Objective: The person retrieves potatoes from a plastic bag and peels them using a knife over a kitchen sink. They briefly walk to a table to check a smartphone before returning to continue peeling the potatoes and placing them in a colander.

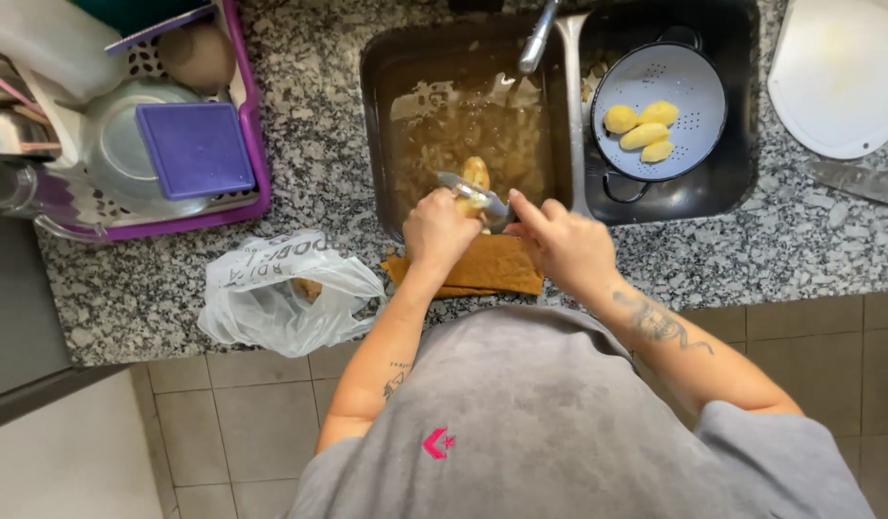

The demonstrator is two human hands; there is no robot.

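- Two bare hands worked over the left sink basin (406,67), which held murky brown water and peel scraps.
- Left hand (438,231) was closed around a partly peeled potato (476,173), its yellow end sticking up above the fingers, just over the basin's near edge.
- Right hand (564,245) was closed on a metal peeler (473,194); the blade lay across the potato, touching it.
- Tap spout (537,40) hung over the divider between the two basins.
- Right basin held a pale blue perforated colander (689,82) with four peeled yellow potatoes (642,128) lying together in it.
- Folded orange-brown cloth (497,267) lay on the speckled granite counter (314,173) at its front edge, just beneath the hands.
- Crumpled translucent white plastic bag (281,293) with dark printed lettering sat on the counter left of the cloth, overhanging the edge; something brownish showed inside, too unclear to tell what.
- Purple dish rack (257,159) stood at far left, carrying a square purple lid (196,149) on top of a clear round container, plus other dishware.
- White rounded cutting board (838,77) lay at far right, with a knife blade (862,183) just below it on the counter.
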